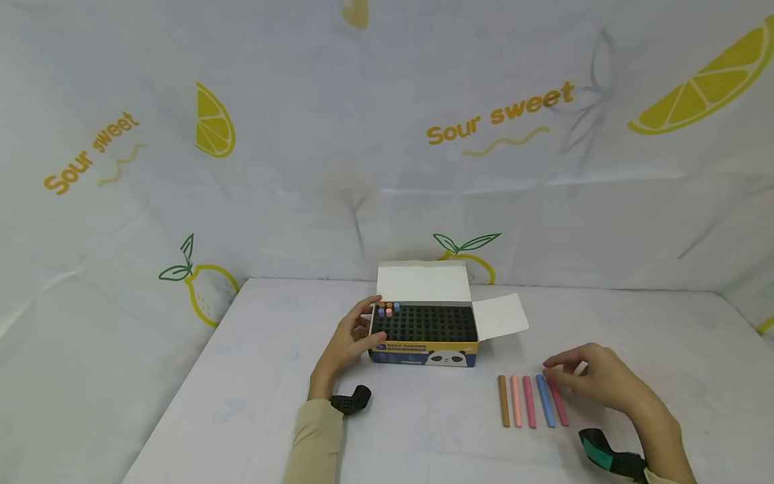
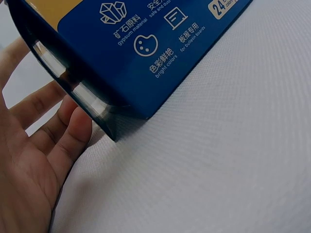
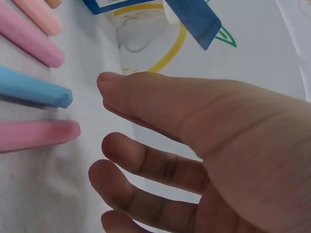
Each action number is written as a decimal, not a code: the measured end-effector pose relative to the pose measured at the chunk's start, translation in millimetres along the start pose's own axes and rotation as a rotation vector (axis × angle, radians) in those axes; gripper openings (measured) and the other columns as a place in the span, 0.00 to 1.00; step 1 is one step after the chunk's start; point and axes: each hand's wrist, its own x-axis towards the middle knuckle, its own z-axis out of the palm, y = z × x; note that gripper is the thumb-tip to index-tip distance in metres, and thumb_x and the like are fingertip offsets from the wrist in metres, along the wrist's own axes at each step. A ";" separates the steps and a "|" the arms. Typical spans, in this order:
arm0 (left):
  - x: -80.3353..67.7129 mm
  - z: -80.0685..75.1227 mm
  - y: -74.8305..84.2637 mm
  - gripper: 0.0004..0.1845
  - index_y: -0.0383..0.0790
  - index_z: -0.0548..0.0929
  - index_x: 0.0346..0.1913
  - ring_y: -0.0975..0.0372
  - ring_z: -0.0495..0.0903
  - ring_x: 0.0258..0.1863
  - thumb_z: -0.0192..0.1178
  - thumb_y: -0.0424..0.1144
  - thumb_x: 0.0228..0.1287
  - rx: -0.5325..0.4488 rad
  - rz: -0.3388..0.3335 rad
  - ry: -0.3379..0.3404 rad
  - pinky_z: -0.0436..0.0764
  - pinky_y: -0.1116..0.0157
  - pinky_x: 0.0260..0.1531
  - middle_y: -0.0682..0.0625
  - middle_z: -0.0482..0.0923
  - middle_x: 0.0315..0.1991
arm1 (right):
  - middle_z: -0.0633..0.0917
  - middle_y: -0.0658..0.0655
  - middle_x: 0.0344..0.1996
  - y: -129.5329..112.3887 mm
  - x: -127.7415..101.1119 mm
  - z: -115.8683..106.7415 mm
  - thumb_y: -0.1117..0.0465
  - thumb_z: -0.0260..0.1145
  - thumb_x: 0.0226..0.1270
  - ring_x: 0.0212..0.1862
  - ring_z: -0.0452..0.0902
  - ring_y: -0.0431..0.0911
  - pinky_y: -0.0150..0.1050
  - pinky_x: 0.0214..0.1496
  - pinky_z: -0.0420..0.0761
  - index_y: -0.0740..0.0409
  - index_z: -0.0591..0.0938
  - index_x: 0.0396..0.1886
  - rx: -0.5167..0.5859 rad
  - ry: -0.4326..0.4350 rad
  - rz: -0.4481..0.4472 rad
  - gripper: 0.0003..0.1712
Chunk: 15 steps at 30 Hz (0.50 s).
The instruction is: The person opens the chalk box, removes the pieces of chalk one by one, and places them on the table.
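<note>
An open chalk box [image 1: 423, 354] with a panda on its front stands mid-table; its black foam grid [image 1: 426, 324] holds a few chalks in the far left corner [image 1: 388, 309]. My left hand [image 1: 365, 327] rests with straight fingers against the box's left end [image 2: 146, 53], its fingers [image 2: 58, 141] touching the corner. A row of chalk sticks lies to the right: brown [image 1: 504, 401], peach [image 1: 516, 401], pink [image 1: 529, 402], blue [image 1: 545, 401] and another pink [image 1: 560, 405]. My right hand [image 1: 553, 372] hovers over the row's right end, thumb and fingers [image 3: 146, 162] apart, empty, beside the blue stick [image 3: 34, 90].
The white table [image 1: 254, 376] is walled on three sides by a white lemon-print cloth [image 1: 302, 168]. The box's lid [image 1: 423, 281] stands up at the back and a side flap [image 1: 500, 316] sticks out to the right.
</note>
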 end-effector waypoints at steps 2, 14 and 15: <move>-0.1 0.2 0.3 0.40 0.53 0.67 0.77 0.58 0.73 0.45 0.69 0.52 0.63 -0.001 -0.004 -0.001 0.77 0.61 0.46 0.37 0.70 0.65 | 0.83 0.50 0.26 -1.0 -1.5 -0.3 0.55 0.72 0.66 0.27 0.74 0.40 0.33 0.27 0.73 0.62 0.90 0.46 0.009 0.000 -0.021 0.16; -0.7 0.6 1.0 0.40 0.54 0.66 0.77 0.59 0.73 0.45 0.68 0.54 0.64 0.015 0.003 0.004 0.77 0.63 0.46 0.38 0.71 0.64 | 0.82 0.49 0.27 -23.5 -6.6 -1.0 0.54 0.73 0.66 0.24 0.76 0.36 0.31 0.28 0.74 0.60 0.90 0.47 0.051 -0.003 -0.106 0.16; -0.6 0.6 0.6 0.40 0.53 0.66 0.77 0.59 0.73 0.44 0.68 0.54 0.64 0.013 0.004 0.004 0.77 0.63 0.46 0.38 0.71 0.64 | 0.82 0.49 0.27 -25.5 -6.4 -0.9 0.54 0.74 0.65 0.24 0.76 0.36 0.31 0.28 0.74 0.59 0.90 0.46 0.049 -0.002 -0.105 0.16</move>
